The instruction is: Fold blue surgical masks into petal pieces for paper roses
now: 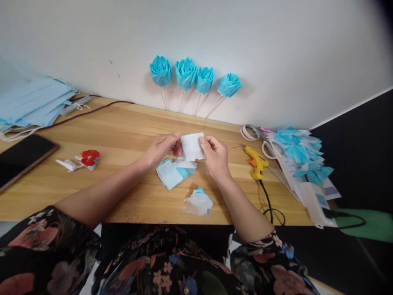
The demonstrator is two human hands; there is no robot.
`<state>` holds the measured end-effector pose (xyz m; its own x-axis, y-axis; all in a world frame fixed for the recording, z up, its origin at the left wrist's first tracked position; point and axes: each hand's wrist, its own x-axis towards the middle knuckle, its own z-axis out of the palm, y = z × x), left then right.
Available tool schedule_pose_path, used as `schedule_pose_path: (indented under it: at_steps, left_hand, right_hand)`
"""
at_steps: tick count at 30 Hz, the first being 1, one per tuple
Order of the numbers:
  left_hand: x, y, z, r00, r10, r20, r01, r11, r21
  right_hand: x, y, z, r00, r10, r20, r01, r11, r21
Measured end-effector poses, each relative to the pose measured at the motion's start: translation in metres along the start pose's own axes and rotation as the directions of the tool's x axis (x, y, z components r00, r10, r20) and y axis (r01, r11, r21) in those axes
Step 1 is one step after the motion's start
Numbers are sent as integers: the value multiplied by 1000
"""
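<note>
Both my hands hold a small white square of mask fabric (192, 146) above the wooden table (123, 135). My left hand (161, 148) pinches its left edge and my right hand (215, 155) pinches its right edge. Just below them lies a small pile of cut white and blue fabric squares (174, 171). A crumpled white and blue scrap (198, 203) lies nearer the front edge.
Four blue fabric flowers on sticks (192, 76) lean on the wall. A yellow glue gun (257, 162), scissors (272, 148), tape rolls (250, 132) and blue fabric pieces (301, 153) lie right. Left: stacked blue masks (32, 102), a phone (20, 159), red and white scraps (87, 159).
</note>
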<state>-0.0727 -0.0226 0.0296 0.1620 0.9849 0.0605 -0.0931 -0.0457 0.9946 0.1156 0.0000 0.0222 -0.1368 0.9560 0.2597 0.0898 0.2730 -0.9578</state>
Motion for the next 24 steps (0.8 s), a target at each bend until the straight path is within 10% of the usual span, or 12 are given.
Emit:
schedule_pose_path:
  at_steps: [11, 24]
  left_hand:
    - [-5, 7, 2, 993, 121, 6, -118, 951, 285]
    - [-2, 8, 1, 996, 30, -87, -16, 987, 161]
  right_hand:
    - [-5, -9, 4, 999, -46, -27, 43, 994, -97]
    - [-2, -2, 2, 1000, 17, -24, -18, 1000, -12]
